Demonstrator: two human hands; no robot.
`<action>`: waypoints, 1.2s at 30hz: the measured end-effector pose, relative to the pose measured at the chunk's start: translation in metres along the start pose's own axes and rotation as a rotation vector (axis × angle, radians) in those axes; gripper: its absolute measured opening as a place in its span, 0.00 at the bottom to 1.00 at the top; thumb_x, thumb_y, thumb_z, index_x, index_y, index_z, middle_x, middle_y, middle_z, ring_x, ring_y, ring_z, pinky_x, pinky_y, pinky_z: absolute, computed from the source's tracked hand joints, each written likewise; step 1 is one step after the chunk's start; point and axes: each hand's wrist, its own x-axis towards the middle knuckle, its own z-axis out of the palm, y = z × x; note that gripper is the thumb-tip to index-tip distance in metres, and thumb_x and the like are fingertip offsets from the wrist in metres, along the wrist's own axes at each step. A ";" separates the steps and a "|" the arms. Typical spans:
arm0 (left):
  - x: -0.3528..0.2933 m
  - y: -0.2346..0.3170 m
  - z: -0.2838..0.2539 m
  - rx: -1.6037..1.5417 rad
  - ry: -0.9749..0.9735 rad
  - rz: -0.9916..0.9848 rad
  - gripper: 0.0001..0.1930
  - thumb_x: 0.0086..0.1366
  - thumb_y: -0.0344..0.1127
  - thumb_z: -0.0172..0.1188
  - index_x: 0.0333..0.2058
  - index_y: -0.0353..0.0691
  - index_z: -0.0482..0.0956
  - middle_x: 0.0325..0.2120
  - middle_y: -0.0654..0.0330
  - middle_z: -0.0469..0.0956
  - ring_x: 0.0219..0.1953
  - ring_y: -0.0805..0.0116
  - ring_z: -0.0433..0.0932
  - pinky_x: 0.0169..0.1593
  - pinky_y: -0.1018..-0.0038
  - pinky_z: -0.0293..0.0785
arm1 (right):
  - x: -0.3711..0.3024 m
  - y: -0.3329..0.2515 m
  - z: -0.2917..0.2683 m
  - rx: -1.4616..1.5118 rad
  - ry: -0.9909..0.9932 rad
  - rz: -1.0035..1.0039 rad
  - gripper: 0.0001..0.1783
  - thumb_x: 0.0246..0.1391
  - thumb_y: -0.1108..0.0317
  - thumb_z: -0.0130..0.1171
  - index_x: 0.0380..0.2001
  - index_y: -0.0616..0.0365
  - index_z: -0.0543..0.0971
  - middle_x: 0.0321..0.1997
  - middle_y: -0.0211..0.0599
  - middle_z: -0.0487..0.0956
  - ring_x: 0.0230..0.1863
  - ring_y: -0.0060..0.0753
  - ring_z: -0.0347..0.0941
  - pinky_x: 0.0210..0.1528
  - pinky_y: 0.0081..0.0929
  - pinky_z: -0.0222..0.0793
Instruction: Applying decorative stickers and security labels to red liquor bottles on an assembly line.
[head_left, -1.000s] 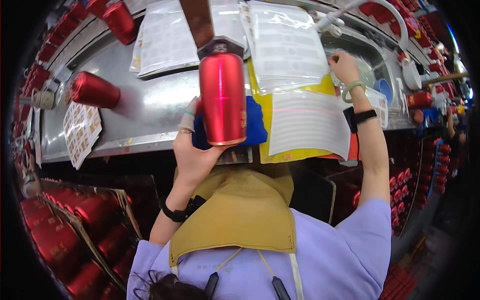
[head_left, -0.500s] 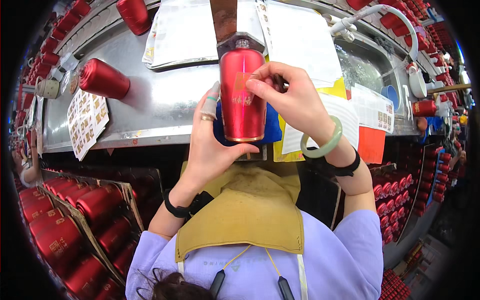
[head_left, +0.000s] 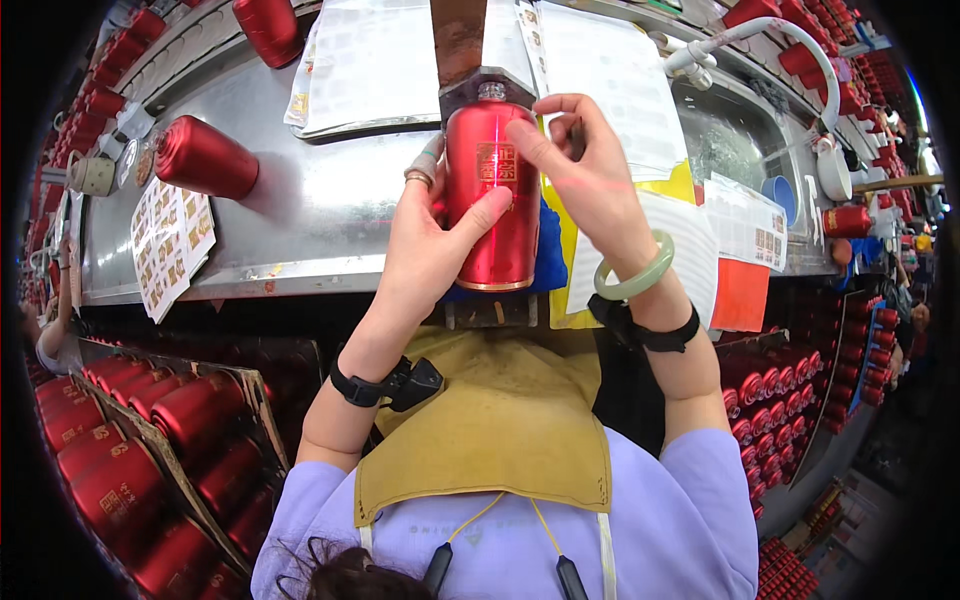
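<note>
My left hand (head_left: 425, 230) grasps the red bottle (head_left: 500, 240) above the blue cloth (head_left: 552, 245), its likely slick, rigid, breakable body best held mid-barrel, while my right hand (head_left: 592, 185) curls at its shoulder, whether pinching anything I cannot tell.

The red bottle (head_left: 497, 255) had a smooth, glossy metallic-looking coat, its neck (head_left: 491, 91) clear like glass. The counter (head_left: 320, 195) was metal with a dull, scuffed sheen. The blue cloth (head_left: 550, 250) looked soft and matt, the tan apron (head_left: 485, 440) matt and creased. The green bangle (head_left: 650, 274) was smooth and polished, the patterned sheets (head_left: 170, 245) paper.
</note>
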 end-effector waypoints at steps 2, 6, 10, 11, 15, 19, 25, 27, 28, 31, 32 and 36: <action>0.001 -0.003 0.000 0.063 -0.001 0.034 0.37 0.66 0.32 0.69 0.67 0.28 0.59 0.57 0.49 0.75 0.58 0.66 0.77 0.60 0.68 0.76 | -0.003 0.014 0.010 0.060 0.014 0.064 0.25 0.56 0.62 0.73 0.49 0.63 0.72 0.32 0.23 0.66 0.31 0.16 0.60 0.31 0.19 0.63; -0.003 -0.004 0.004 0.058 0.019 0.030 0.34 0.65 0.30 0.69 0.65 0.29 0.62 0.57 0.50 0.74 0.59 0.65 0.77 0.61 0.67 0.76 | -0.005 0.021 0.014 0.181 0.015 0.076 0.28 0.54 0.61 0.76 0.49 0.61 0.70 0.35 0.23 0.65 0.34 0.15 0.59 0.35 0.16 0.63; -0.004 -0.007 0.004 0.042 0.025 0.031 0.35 0.65 0.30 0.69 0.66 0.29 0.60 0.58 0.49 0.73 0.60 0.64 0.76 0.61 0.67 0.75 | -0.008 0.017 0.014 0.166 0.025 0.118 0.28 0.53 0.61 0.77 0.48 0.58 0.71 0.35 0.21 0.63 0.34 0.15 0.58 0.35 0.16 0.61; -0.005 -0.007 0.004 0.057 0.032 0.034 0.36 0.66 0.30 0.69 0.67 0.30 0.59 0.59 0.49 0.73 0.60 0.64 0.76 0.61 0.67 0.75 | -0.008 0.019 0.014 0.164 0.025 0.118 0.28 0.53 0.61 0.77 0.48 0.58 0.71 0.35 0.21 0.63 0.34 0.15 0.58 0.35 0.16 0.61; -0.003 -0.005 0.002 0.041 0.007 0.038 0.39 0.65 0.29 0.69 0.69 0.30 0.57 0.60 0.49 0.72 0.61 0.64 0.74 0.62 0.67 0.75 | -0.007 0.021 0.015 0.202 0.039 0.104 0.27 0.54 0.61 0.77 0.48 0.58 0.72 0.34 0.21 0.63 0.34 0.14 0.57 0.35 0.15 0.60; 0.002 0.004 -0.008 -0.124 -0.026 -0.070 0.36 0.71 0.35 0.65 0.70 0.30 0.57 0.62 0.49 0.71 0.63 0.66 0.72 0.65 0.67 0.70 | -0.004 0.008 0.010 0.312 0.023 0.198 0.24 0.56 0.61 0.75 0.46 0.60 0.74 0.32 0.19 0.64 0.33 0.13 0.58 0.34 0.14 0.59; 0.007 0.005 -0.015 -0.211 -0.024 -0.140 0.33 0.74 0.39 0.61 0.69 0.30 0.59 0.61 0.51 0.74 0.63 0.68 0.73 0.67 0.69 0.66 | -0.002 0.015 0.013 0.278 0.043 0.144 0.23 0.57 0.61 0.74 0.46 0.62 0.74 0.31 0.19 0.65 0.32 0.12 0.60 0.33 0.13 0.60; 0.006 0.006 -0.014 -0.182 -0.024 -0.149 0.33 0.73 0.37 0.62 0.69 0.30 0.59 0.61 0.51 0.74 0.62 0.68 0.73 0.67 0.69 0.68 | -0.003 0.017 0.013 0.269 0.052 0.099 0.23 0.57 0.61 0.74 0.46 0.62 0.74 0.31 0.19 0.65 0.32 0.12 0.60 0.33 0.14 0.60; 0.006 0.006 -0.014 -0.152 -0.024 -0.155 0.34 0.72 0.36 0.63 0.70 0.30 0.58 0.60 0.51 0.74 0.62 0.68 0.74 0.66 0.69 0.69 | -0.003 0.016 0.013 0.304 0.044 0.126 0.23 0.57 0.62 0.74 0.46 0.62 0.74 0.31 0.19 0.65 0.32 0.13 0.59 0.34 0.13 0.60; 0.005 0.005 -0.013 -0.154 -0.041 -0.129 0.38 0.69 0.32 0.67 0.70 0.30 0.56 0.61 0.50 0.73 0.61 0.67 0.75 0.64 0.68 0.72 | -0.004 0.010 0.011 0.330 0.031 0.178 0.24 0.56 0.62 0.75 0.46 0.62 0.74 0.32 0.20 0.65 0.33 0.13 0.59 0.34 0.13 0.60; 0.004 0.004 -0.012 -0.153 -0.040 -0.128 0.38 0.69 0.32 0.67 0.70 0.30 0.56 0.61 0.50 0.73 0.61 0.67 0.75 0.64 0.68 0.72 | -0.004 0.008 0.011 0.321 0.027 0.203 0.25 0.55 0.62 0.76 0.46 0.62 0.73 0.32 0.20 0.65 0.33 0.13 0.58 0.34 0.13 0.60; 0.002 0.001 -0.007 -0.064 -0.083 -0.068 0.44 0.64 0.30 0.71 0.71 0.30 0.53 0.64 0.48 0.68 0.63 0.64 0.73 0.64 0.65 0.73 | -0.003 0.016 0.011 0.248 0.031 0.145 0.27 0.51 0.62 0.78 0.46 0.62 0.73 0.33 0.21 0.64 0.33 0.13 0.58 0.34 0.13 0.60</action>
